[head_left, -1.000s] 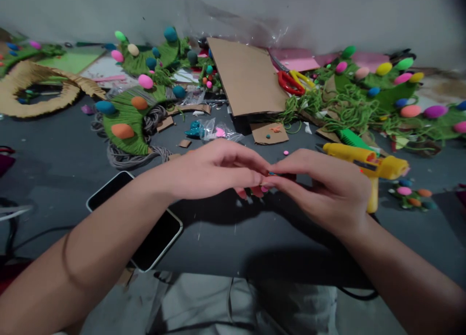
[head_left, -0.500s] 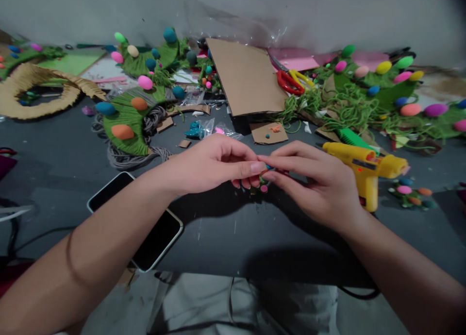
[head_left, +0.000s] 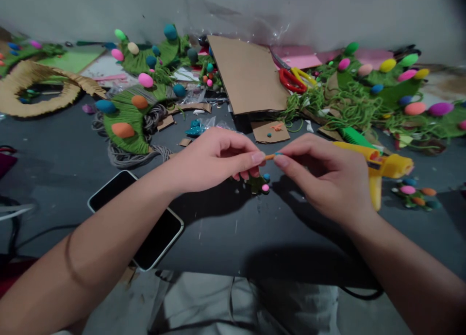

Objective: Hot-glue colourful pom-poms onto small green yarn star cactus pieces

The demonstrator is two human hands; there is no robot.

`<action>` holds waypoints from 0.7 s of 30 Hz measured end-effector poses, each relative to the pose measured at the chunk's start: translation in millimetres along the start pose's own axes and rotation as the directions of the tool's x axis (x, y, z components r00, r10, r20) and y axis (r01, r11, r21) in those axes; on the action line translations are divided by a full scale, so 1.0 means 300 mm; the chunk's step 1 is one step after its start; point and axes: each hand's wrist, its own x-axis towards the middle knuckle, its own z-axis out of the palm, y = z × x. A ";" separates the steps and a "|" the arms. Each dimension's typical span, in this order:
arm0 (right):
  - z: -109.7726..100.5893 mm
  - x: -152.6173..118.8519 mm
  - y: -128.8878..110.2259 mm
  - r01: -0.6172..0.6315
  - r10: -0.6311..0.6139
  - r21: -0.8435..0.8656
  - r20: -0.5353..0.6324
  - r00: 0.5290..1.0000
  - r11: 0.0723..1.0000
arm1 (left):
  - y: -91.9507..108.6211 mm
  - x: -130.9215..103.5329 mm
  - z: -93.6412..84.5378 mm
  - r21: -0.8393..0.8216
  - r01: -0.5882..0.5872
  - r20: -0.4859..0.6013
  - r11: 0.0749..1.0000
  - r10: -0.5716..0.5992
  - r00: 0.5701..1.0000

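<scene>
My left hand (head_left: 222, 158) pinches one end of a thin orange piece (head_left: 269, 157) between thumb and forefinger. At the piece's other end, where a bit of blue shows, my right hand (head_left: 324, 172) has its thumb and forefinger pressed together. Just below the fingertips is a small green piece (head_left: 255, 184) with a pink ball (head_left: 265, 188) and a blue ball (head_left: 267, 176) on it; my left fingers partly cover it, and whether they hold it is unclear.
A phone (head_left: 156, 240) lies under my left forearm. Behind my right hand is a yellow glue gun (head_left: 395, 164). Cardboard (head_left: 251, 77), red-handled scissors (head_left: 292, 81), green yarn (head_left: 344, 104) and a green wrapped shape (head_left: 127, 114) with colored balls lie farther back.
My right hand has shifted slightly right, and the fingertips of both hands have moved apart, exposing the orange piece between them. The blue ball below now shows.
</scene>
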 end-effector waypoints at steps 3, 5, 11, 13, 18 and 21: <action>-0.009 0.004 0.011 0.015 -0.019 -0.047 -0.081 0.997 0.999 | 0.001 0.000 0.002 -0.023 0.012 0.018 1.000 -0.012 1.000; -0.013 0.003 0.017 0.033 -0.039 -0.066 -0.099 0.994 0.997 | -0.001 -0.002 0.006 -0.044 0.022 0.026 0.999 -0.021 0.999; -0.002 -0.006 0.018 0.098 -0.104 -0.100 -0.047 0.993 0.990 | -0.005 -0.011 0.024 -0.165 0.043 0.062 0.985 -0.033 0.998; 0.002 -0.007 0.018 0.108 -0.110 -0.082 -0.012 0.994 0.991 | -0.001 -0.013 0.031 -0.156 0.036 0.070 0.987 -0.025 0.997; 0.006 -0.010 0.011 0.134 -0.132 -0.056 0.037 0.991 0.989 | 0.005 -0.013 0.041 -0.008 -0.012 0.001 1.000 0.012 1.000; 0.006 -0.008 0.007 0.078 -0.078 -0.049 0.011 0.997 0.996 | 0.004 -0.013 0.040 0.069 -0.040 -0.070 0.997 0.045 0.997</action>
